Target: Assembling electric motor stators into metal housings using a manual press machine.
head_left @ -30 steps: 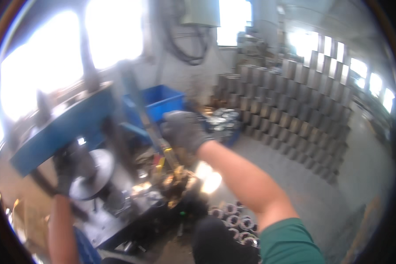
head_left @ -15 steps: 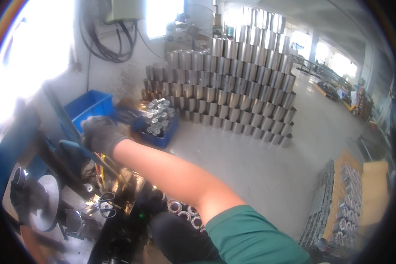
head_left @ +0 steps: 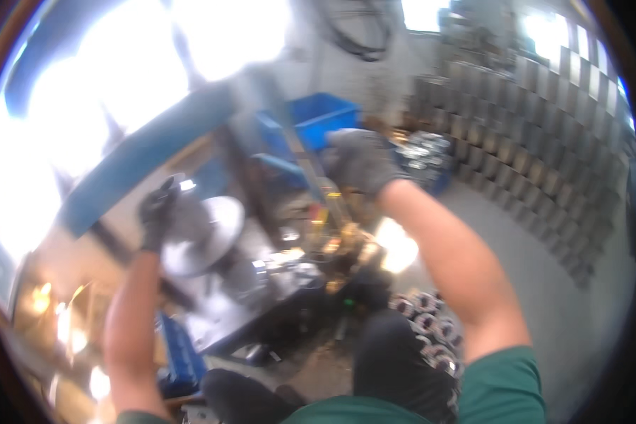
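Observation:
My left hand point(head_left: 157, 212), in a dark glove, is closed at a grey metal cylinder point(head_left: 189, 220), beside a round pale metal disc point(head_left: 225, 225) on the machine. Blur smears the edges of both. My right hand point(head_left: 364, 161), in a grey glove, is raised with its fingers curled. It is just right of a long slanting metal bar point(head_left: 305, 159) and in front of a blue bin point(head_left: 325, 116). What the right fingers hold, if anything, is hidden.
Ring-shaped metal parts point(head_left: 425, 321) lie beside my right knee. Behind my right hand, a box holds shiny metal parts point(head_left: 424, 150). Stacked metal cylinders point(head_left: 516, 141) form a wall at the far right. A blue crate point(head_left: 180, 353) is low on the left.
My view has swung left, so both hands and the machine appear farther right. My left forearm now shows fully. The right hand stays raised near the slanting bar.

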`<state>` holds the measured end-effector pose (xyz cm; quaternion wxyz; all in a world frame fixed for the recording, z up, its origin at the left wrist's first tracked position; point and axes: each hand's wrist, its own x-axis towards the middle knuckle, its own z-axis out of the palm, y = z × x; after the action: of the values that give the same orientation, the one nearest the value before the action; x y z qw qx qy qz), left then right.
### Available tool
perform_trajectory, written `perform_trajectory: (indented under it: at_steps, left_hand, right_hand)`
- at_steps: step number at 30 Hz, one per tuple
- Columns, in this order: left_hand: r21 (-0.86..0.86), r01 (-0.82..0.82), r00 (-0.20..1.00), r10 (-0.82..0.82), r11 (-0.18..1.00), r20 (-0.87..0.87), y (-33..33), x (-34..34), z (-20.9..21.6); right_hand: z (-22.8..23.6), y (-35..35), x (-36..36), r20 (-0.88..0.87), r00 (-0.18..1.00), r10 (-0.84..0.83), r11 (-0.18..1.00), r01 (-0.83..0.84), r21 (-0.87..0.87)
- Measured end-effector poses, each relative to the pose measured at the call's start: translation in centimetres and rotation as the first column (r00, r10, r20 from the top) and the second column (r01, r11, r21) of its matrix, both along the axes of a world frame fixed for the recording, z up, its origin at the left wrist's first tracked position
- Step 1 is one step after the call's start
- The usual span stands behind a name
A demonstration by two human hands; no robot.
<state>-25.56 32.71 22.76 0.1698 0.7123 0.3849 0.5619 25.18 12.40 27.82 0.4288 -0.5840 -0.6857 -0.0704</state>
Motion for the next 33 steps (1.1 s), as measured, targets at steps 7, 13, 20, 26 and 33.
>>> perform_trajectory:
  at_steps: [7, 13, 20, 26, 33]
  left_hand:
    - [-0.119, -0.418, 0.908, 0.416, 0.901, -0.040, -10.5, 8.8, 5.3]
    - [-0.050, -0.473, 0.860, 0.448, 0.880, -0.244, -8.5, 6.5, 5.3]
    - [-0.002, -0.406, 0.825, 0.366, 0.914, -0.430, -11.3, 7.0, 6.4]
    - [0.404, -0.403, 0.805, 0.528, 0.821, -0.272, -16.9, 5.0, 2.4]
    - [-0.140, 0.000, 0.794, 0.085, 0.990, 0.602, -29.4, 0.8, -3.0]
  right_hand:
    - [1.3, -0.9, -0.1, 0.252, 0.942, -0.221, 0.966, 0.246, -0.072]
    - [0.2, -1.3, 0.0, 0.270, 0.945, -0.183, 0.983, 0.180, 0.037]
    - [-2.8, -7.4, 1.3, 0.241, 0.962, -0.131, 0.987, 0.103, 0.126]
    - [-5.9, -13.2, 2.2, 0.188, 0.982, 0.005, 0.997, -0.019, 0.073]
    - [-5.7, -18.3, -1.5, 0.421, 0.902, 0.098, 0.982, -0.157, 0.106]
